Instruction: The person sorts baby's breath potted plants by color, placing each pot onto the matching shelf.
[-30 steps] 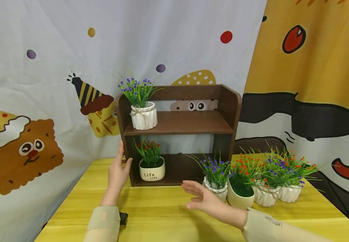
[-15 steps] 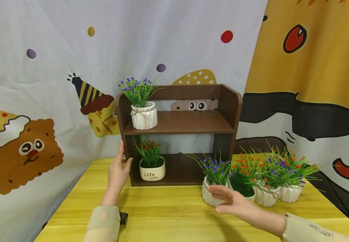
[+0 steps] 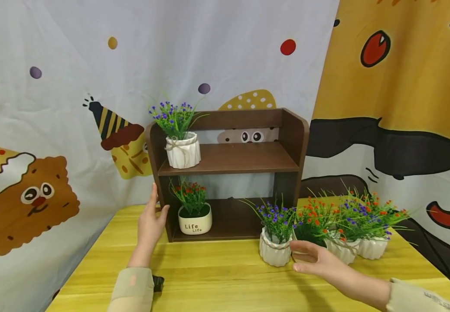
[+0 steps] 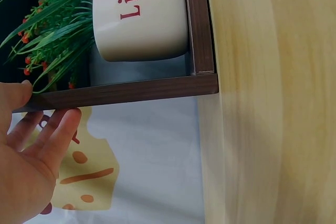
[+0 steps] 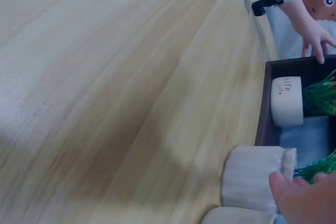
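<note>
My left hand holds the left side panel of a two-tier brown shelf, thumb at its front edge and fingers along its outside. My right hand has its fingers and thumb spread apart at the right of a white pleated pot with purple flowers, fingertips right at its twine-tied rim. Behind that hand a cream pot with red flowers is mostly hidden. A white pot with purple flowers stands on the upper tier at left. Below it sits a cream "Life" pot with red flowers.
Two more white pots with purple and red flowers stand at the right of the wooden table. A black object shows by the left sleeve. A cartoon-printed cloth hangs behind.
My right hand has moved right from in front of the shelf, passing before the white pot with purple flowers to its right side. My left hand stays at the shelf's side panel.
</note>
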A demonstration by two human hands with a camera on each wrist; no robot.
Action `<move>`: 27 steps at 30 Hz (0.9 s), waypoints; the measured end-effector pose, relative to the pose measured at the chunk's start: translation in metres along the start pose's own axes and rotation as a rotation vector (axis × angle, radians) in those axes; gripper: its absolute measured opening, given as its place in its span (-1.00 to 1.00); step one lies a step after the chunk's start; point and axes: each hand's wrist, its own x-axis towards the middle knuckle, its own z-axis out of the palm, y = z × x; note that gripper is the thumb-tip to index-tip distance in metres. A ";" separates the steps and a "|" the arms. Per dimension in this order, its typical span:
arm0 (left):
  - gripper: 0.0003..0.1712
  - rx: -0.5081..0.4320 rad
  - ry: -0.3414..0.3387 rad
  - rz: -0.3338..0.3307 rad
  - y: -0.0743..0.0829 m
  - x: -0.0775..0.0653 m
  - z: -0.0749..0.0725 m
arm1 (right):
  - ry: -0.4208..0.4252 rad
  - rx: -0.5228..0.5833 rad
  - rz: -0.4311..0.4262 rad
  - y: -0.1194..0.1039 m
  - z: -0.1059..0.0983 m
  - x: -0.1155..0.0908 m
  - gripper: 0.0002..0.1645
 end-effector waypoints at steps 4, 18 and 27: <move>0.00 0.002 0.011 0.014 -0.002 0.000 0.000 | 0.056 -0.036 0.072 0.006 0.002 0.007 0.05; 0.00 -0.003 0.000 0.017 -0.001 0.000 0.002 | 0.182 -0.061 0.142 0.018 0.017 0.026 0.22; -0.01 0.005 -0.012 -0.017 -0.002 -0.001 0.001 | 0.200 -0.025 0.093 0.019 0.026 0.033 0.26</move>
